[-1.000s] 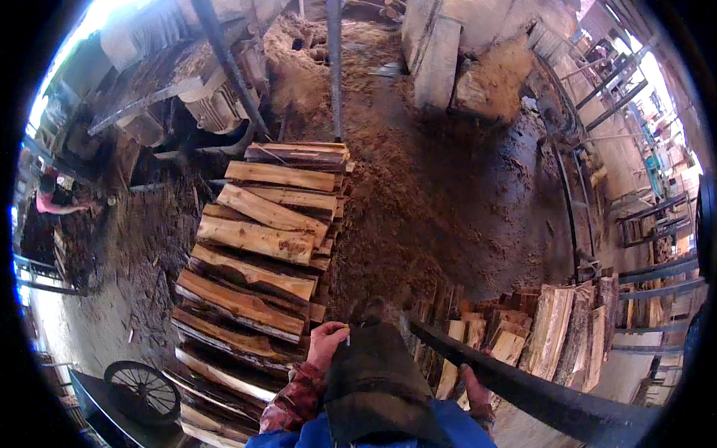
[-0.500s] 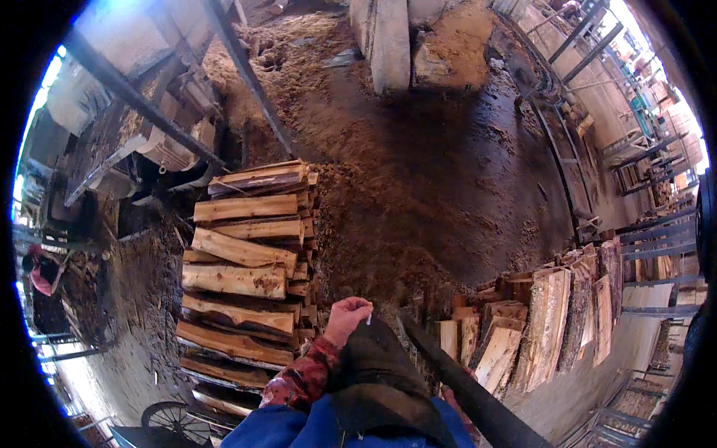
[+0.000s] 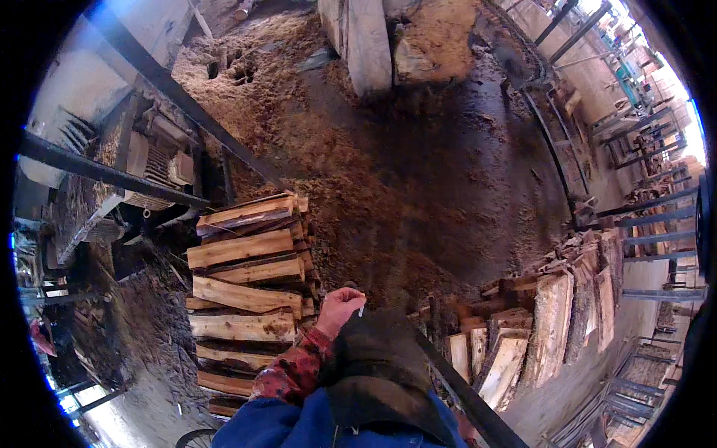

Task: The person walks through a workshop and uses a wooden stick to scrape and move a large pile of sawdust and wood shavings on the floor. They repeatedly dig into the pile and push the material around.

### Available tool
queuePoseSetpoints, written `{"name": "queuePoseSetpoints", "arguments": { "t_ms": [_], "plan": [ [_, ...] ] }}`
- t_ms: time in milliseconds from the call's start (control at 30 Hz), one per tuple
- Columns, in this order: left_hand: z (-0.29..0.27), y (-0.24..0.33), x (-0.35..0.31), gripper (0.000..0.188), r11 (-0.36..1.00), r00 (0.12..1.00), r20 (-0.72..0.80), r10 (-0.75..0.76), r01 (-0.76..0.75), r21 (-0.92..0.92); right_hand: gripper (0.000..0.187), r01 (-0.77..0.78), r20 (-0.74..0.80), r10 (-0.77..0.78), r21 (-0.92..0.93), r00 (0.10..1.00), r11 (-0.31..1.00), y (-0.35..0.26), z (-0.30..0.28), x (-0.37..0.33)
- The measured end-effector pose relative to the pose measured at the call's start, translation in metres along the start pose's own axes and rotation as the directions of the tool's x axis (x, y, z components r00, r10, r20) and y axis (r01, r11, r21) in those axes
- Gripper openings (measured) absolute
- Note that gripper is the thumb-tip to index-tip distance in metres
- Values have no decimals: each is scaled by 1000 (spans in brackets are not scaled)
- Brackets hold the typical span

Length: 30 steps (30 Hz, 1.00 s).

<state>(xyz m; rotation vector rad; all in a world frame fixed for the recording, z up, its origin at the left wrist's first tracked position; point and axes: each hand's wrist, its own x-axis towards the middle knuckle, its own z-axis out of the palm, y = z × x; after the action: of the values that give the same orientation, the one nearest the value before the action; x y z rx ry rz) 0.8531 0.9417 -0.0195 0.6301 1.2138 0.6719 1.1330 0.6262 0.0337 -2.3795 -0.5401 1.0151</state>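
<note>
Left hand (image 3: pixel 340 309), lower centre: pinched on slim white stick (image 3: pixel 361 310), apparently | right hand (image 3: pixel 465 429), lower edge: mostly obscured beside long dark beam (image 3: pixel 464 388), cannot tell grip | pinch lightly, stick clear of dark-brown apron (image 3: pixel 377 355)

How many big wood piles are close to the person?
2: one pile on the left, near the left hand; another pile on the right, past the dark beam. More may be hidden.

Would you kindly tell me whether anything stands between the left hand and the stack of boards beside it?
Nothing visible stands between the left hand and the stack of boards; the hand pinches a small white object. Depth is hard to judge.
</note>
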Motion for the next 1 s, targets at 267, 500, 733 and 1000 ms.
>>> {"name": "queuePoseSetpoints", "arguments": {
  "t_ms": [267,500,733,1000],
  "plan": [
    [-33,33,37,12,1000,992,-123,-16,18,19,46,-26,20,27,-42,999,999,-46,31,48],
    [-36,58,96,12,994,987,-152,-50,34,-104,43,-32,56,38,-95,998,995,-93,58,134],
    [-19,139,173,11,998,976,-212,-41,31,-49,39,-33,86,48,-163,995,986,-157,75,237],
    [-7,228,244,11,997,966,-258,-6,-14,-75,36,14,129,21,-266,991,964,-260,95,341]
  ]
}}
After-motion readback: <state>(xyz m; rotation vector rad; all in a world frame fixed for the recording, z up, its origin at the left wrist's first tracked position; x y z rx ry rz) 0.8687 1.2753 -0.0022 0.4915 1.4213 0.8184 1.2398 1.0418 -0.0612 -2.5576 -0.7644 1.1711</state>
